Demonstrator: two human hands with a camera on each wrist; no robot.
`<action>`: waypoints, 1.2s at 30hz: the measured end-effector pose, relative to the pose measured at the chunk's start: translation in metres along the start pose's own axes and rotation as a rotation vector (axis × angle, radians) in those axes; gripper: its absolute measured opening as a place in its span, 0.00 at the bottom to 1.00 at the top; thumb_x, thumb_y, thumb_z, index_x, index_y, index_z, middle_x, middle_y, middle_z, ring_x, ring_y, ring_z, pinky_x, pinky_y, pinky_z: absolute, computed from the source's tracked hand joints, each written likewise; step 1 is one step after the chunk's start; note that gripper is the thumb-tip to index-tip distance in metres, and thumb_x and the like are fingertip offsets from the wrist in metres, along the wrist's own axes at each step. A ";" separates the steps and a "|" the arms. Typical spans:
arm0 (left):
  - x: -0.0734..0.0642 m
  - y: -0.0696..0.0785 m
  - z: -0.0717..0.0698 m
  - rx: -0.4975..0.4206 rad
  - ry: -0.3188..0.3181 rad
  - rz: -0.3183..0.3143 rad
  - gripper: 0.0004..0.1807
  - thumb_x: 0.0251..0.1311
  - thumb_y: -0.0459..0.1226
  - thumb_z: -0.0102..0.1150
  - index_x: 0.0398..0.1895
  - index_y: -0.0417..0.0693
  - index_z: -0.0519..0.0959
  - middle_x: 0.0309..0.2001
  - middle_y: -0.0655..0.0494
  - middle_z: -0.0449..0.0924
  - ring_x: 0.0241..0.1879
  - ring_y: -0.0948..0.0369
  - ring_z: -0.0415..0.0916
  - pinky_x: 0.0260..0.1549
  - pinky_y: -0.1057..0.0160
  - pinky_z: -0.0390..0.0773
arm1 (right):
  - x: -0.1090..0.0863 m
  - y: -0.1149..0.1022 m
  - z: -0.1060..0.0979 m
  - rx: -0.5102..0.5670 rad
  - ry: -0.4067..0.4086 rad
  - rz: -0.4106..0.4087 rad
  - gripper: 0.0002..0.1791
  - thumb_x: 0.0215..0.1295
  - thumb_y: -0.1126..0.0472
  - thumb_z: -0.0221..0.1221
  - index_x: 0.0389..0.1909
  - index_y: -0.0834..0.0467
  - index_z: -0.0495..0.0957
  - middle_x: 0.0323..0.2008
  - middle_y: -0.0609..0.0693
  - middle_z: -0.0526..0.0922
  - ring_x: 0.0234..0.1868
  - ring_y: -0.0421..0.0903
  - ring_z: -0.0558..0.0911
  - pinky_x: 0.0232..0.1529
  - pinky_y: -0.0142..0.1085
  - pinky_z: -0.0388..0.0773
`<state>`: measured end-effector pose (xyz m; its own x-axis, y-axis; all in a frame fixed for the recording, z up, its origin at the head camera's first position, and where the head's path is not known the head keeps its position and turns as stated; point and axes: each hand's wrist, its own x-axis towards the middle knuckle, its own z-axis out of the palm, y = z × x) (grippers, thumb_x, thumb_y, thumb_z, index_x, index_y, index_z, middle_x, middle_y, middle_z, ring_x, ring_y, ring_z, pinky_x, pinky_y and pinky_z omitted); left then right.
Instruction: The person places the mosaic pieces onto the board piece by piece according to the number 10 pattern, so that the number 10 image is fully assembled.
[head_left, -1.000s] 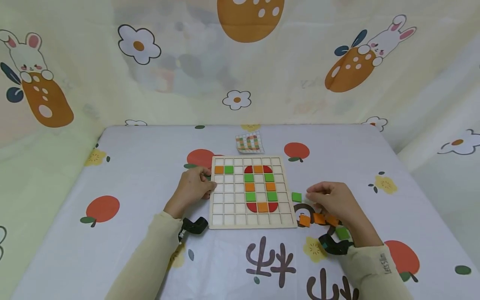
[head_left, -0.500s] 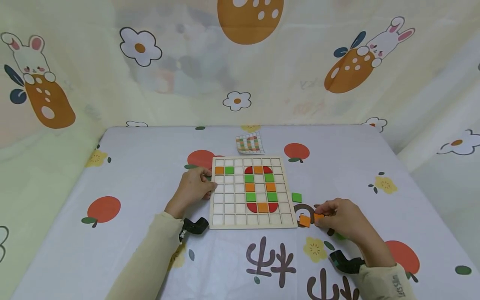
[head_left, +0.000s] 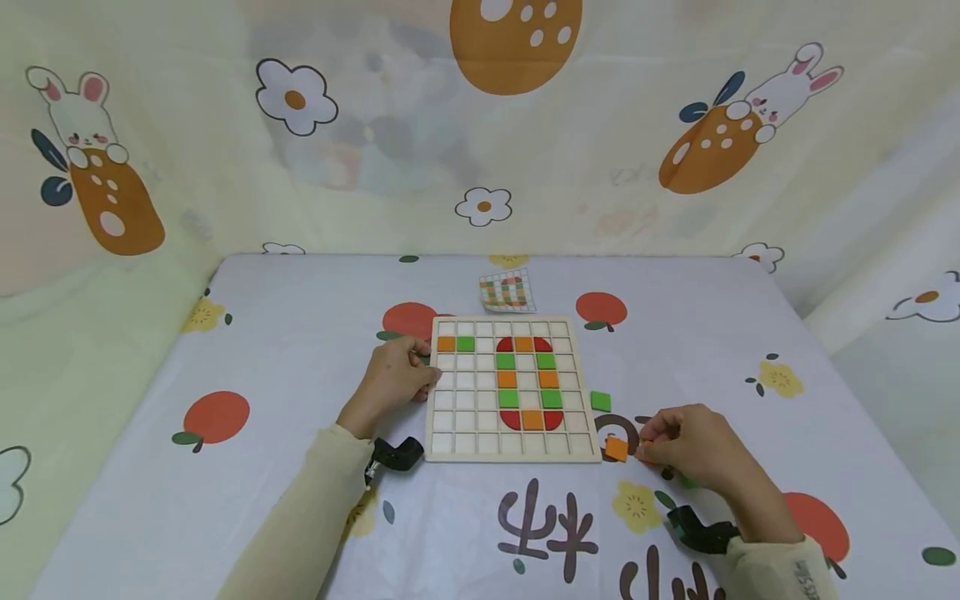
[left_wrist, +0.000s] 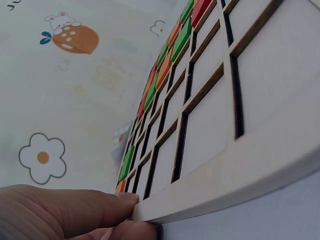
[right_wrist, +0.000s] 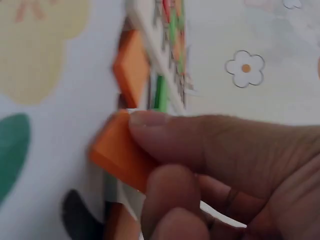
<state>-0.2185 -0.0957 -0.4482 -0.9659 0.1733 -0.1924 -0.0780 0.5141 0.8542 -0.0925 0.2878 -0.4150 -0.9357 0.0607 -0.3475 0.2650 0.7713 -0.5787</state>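
A pale wooden grid board [head_left: 465,421] lies on the table. Orange, green and red tiles form a ring toward its right side. An orange tile [head_left: 446,343] and a green tile [head_left: 466,343] fill two squares at upper left. My left hand [head_left: 390,379] pinches the board's left edge, thumb above and fingertip lower in the left wrist view. Right of the board, my right hand [head_left: 697,446] pinches an orange square tile [right_wrist: 117,147] between thumb and fingers, low over the cloth. Another orange tile [head_left: 617,450] lies just left of that hand, which partly hides other loose tiles.
A small patterned card [head_left: 507,290] with a curled edge lies behind the board. One loose green tile [head_left: 601,401] rests near the board's right edge. Printed cloth [head_left: 300,333] covers the table, and a patterned curtain [head_left: 405,150] hangs behind.
My right hand has come nearer and slightly right, from beside the loose green tile to the orange tiles, and now pinches one. My left hand stays at the board's edge.
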 end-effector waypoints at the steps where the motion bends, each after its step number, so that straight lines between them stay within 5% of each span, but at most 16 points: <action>1: 0.000 0.000 0.000 -0.001 0.000 0.001 0.18 0.61 0.30 0.71 0.53 0.34 0.79 0.32 0.49 0.76 0.20 0.62 0.81 0.23 0.67 0.84 | 0.000 0.000 -0.001 0.001 -0.006 0.001 0.05 0.62 0.61 0.71 0.36 0.57 0.86 0.27 0.49 0.81 0.28 0.47 0.78 0.25 0.37 0.75; 6: -0.001 0.000 0.001 -0.002 0.003 -0.007 0.18 0.61 0.30 0.71 0.53 0.34 0.79 0.32 0.49 0.77 0.20 0.62 0.81 0.23 0.67 0.83 | -0.001 -0.003 -0.009 0.058 -0.027 -0.040 0.04 0.67 0.62 0.68 0.37 0.60 0.86 0.26 0.50 0.82 0.25 0.47 0.78 0.24 0.36 0.76; 11: -0.001 0.001 0.000 0.005 0.007 -0.020 0.19 0.61 0.30 0.72 0.53 0.34 0.79 0.33 0.49 0.76 0.21 0.62 0.81 0.24 0.67 0.84 | 0.013 -0.016 -0.011 0.238 -0.054 -0.081 0.10 0.70 0.59 0.67 0.43 0.64 0.85 0.29 0.54 0.83 0.28 0.49 0.78 0.26 0.37 0.79; 18: -0.001 0.001 0.001 0.018 0.012 -0.016 0.19 0.62 0.30 0.72 0.53 0.35 0.78 0.33 0.49 0.75 0.20 0.62 0.80 0.23 0.67 0.83 | 0.047 -0.046 0.008 0.444 -0.086 -0.092 0.15 0.72 0.57 0.66 0.47 0.65 0.84 0.33 0.52 0.83 0.34 0.48 0.78 0.30 0.36 0.79; 24: -0.002 0.002 0.002 0.004 0.013 0.000 0.19 0.61 0.30 0.72 0.53 0.34 0.79 0.32 0.49 0.75 0.20 0.62 0.80 0.23 0.66 0.84 | 0.076 -0.072 0.030 0.645 -0.177 -0.090 0.13 0.73 0.61 0.64 0.48 0.69 0.82 0.32 0.53 0.84 0.30 0.46 0.78 0.31 0.32 0.81; 36: -0.002 0.000 0.001 -0.010 0.014 0.022 0.18 0.61 0.29 0.72 0.52 0.33 0.79 0.31 0.49 0.76 0.20 0.62 0.81 0.23 0.66 0.84 | 0.114 -0.134 0.063 0.643 -0.221 -0.094 0.11 0.71 0.62 0.66 0.47 0.66 0.84 0.33 0.54 0.86 0.30 0.44 0.81 0.32 0.29 0.83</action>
<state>-0.2168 -0.0953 -0.4479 -0.9708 0.1726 -0.1668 -0.0589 0.5023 0.8627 -0.2200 0.1519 -0.4238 -0.9100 -0.1713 -0.3776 0.3350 0.2331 -0.9129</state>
